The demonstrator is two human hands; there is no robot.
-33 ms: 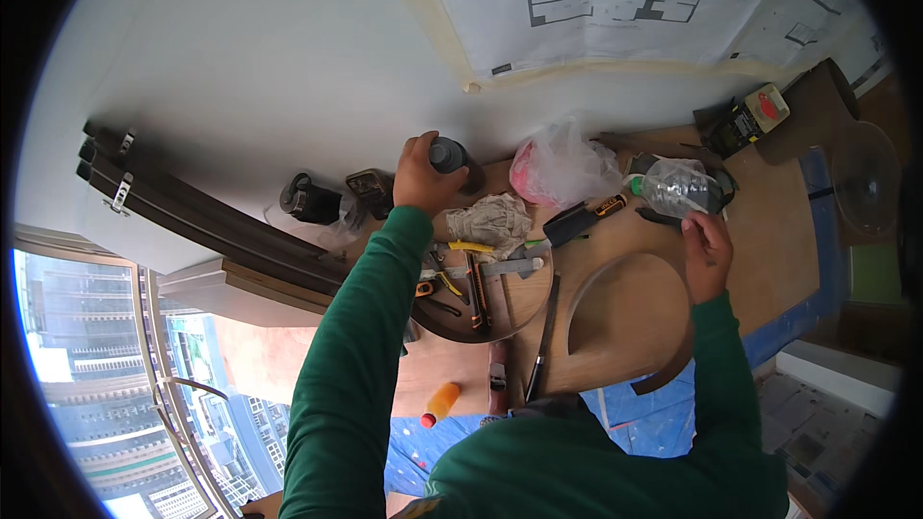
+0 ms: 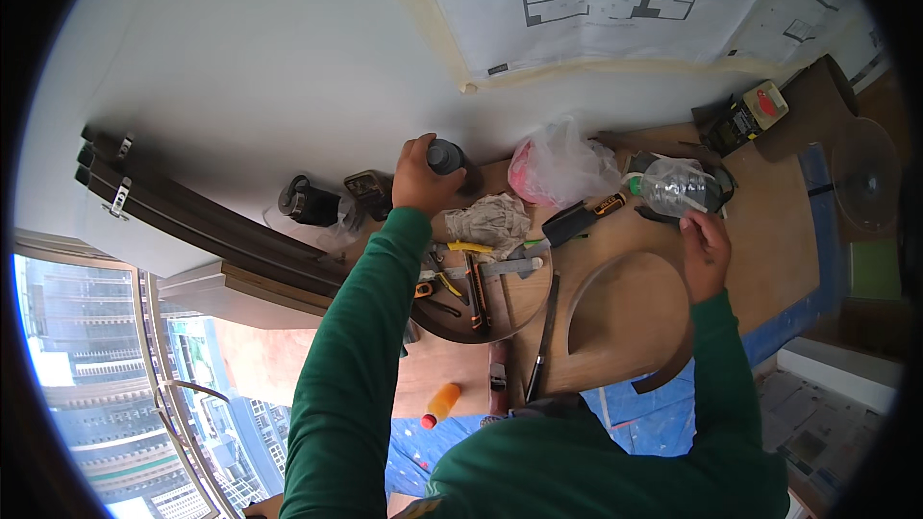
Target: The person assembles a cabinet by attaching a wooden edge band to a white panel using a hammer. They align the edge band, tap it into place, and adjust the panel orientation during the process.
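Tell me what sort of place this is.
Probably a building site indoors: white paper floor plans with black lines taped up, a black-and-orange utility knife, and blue plastic sheeting.

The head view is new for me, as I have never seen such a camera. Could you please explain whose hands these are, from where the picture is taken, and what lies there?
There is no machine: a person in green sleeves works with two bare hands. A wide fisheye camera on that person's head looks down, so straight edges bend near the rim. The left hand holds a dark container. The right hand has its fingers at a clear plastic bottle; how firmly it grips, I cannot tell. On the wooden surface lie a crumpled cloth, a plastic bag and some hand tools.
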